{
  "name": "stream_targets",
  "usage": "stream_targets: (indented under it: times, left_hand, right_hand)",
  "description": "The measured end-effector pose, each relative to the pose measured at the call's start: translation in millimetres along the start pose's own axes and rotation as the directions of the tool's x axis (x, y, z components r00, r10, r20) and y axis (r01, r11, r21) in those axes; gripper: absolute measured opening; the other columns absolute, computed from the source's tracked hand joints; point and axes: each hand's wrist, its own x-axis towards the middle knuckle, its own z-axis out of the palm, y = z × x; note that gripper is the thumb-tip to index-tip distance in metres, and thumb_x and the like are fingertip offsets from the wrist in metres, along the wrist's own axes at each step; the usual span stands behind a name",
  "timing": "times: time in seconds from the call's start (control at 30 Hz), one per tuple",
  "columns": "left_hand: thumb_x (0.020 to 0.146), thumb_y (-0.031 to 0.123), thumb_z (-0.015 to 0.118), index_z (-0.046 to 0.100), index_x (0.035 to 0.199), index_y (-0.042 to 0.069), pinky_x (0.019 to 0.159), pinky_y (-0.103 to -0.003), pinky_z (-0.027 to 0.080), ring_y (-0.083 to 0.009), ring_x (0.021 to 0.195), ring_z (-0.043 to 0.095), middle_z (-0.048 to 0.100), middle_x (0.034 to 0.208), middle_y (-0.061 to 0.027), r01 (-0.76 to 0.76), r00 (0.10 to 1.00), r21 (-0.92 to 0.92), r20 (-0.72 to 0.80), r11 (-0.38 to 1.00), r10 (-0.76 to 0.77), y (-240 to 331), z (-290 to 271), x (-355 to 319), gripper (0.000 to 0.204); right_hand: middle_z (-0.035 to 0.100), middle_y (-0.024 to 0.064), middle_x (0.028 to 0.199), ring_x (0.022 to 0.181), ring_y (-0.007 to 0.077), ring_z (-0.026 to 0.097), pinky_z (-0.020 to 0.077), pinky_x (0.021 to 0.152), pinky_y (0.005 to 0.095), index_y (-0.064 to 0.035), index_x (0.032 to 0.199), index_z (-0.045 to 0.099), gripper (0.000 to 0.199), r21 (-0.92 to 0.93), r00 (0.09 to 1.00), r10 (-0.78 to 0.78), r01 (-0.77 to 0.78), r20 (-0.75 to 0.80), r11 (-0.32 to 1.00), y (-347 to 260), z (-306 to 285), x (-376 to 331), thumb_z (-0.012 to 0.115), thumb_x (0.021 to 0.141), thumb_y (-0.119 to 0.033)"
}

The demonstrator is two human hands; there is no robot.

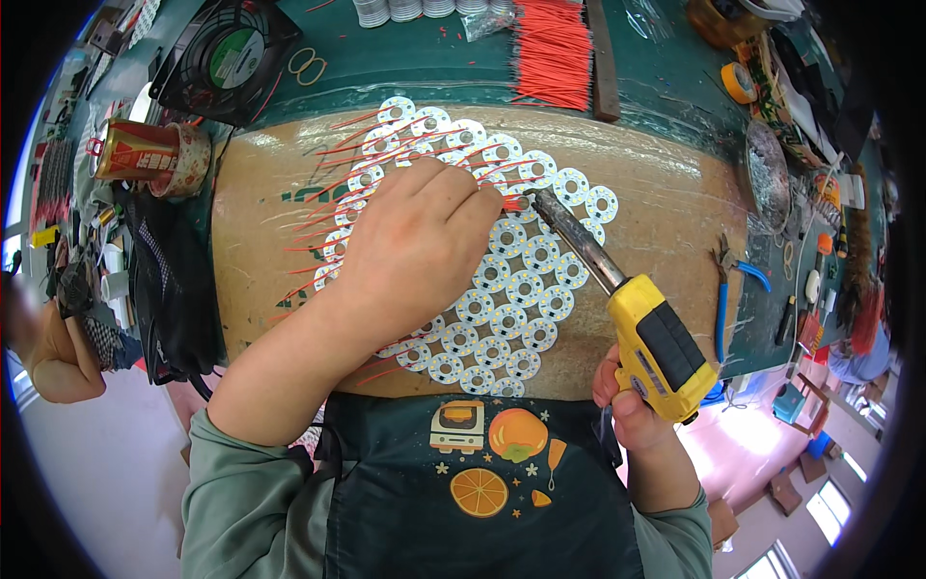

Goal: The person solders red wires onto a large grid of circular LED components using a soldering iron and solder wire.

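My left hand (415,241) is closed in a pinch over the rows of small white ring-shaped LED boards (524,288). Short red wires (511,204) stick out from its fingertips, right at one of the boards. In my right hand (632,410) is a yellow soldering gun (661,352) with a black grip panel. Its dark tip (542,199) points up and left, close beside the wire ends; whether it touches them I cannot tell. Several boards on the left side carry red wires that trail leftward. My left hand and forearm hide part of the array.
The boards lie on a brown cardboard sheet (666,212) over a green table. Beyond stands a bundle of red wires (552,58). A black fan (227,58) and a red can (140,150) are at left; blue-handled pliers (721,299) at right. Another person (63,357) sits far left.
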Motion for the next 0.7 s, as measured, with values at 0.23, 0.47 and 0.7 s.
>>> stream_targets:
  times: [0.23,0.47,0.7]
  left_hand:
    - [0.077,-0.001,0.074,0.069,0.101,0.002,0.075,-0.039,0.052,-0.0277,0.083,0.062,0.063,0.088,-0.0092,-0.003,1.000,0.005,-0.004,1.000,0.003,0,1,0,0.025]
    - [0.077,0.000,0.073,0.069,0.100,0.003,0.076,-0.039,0.052,-0.0276,0.083,0.061,0.063,0.089,-0.0092,-0.006,1.000,0.017,0.011,1.000,0.006,0,1,-1,0.024]
    - [0.077,0.000,0.073,0.069,0.101,0.002,0.076,-0.040,0.052,-0.0282,0.084,0.061,0.063,0.089,-0.0097,0.000,1.000,0.012,0.019,1.000,0.000,0,0,0,0.025]
  right_hand:
    - [0.051,0.0013,0.077,0.068,0.0135,0.052,0.0438,0.059,0.0279,-0.0026,0.113,0.056,0.063,-0.079,0.999,-0.026,0.028,0.030,0.996,5,-5,-2,0.088,0.078,-0.044]
    - [0.058,-0.0004,0.079,0.069,0.0129,0.054,0.0428,0.060,0.0297,-0.0069,0.098,0.062,0.032,-0.017,0.993,-0.092,0.094,0.079,0.995,-11,1,4,0.079,0.089,-0.032]
    - [0.059,0.0020,0.080,0.068,0.0108,0.055,0.0436,0.057,0.0255,-0.0061,0.100,0.061,0.040,0.188,0.995,-0.091,0.080,0.051,0.979,-15,6,3,0.085,0.085,-0.034]
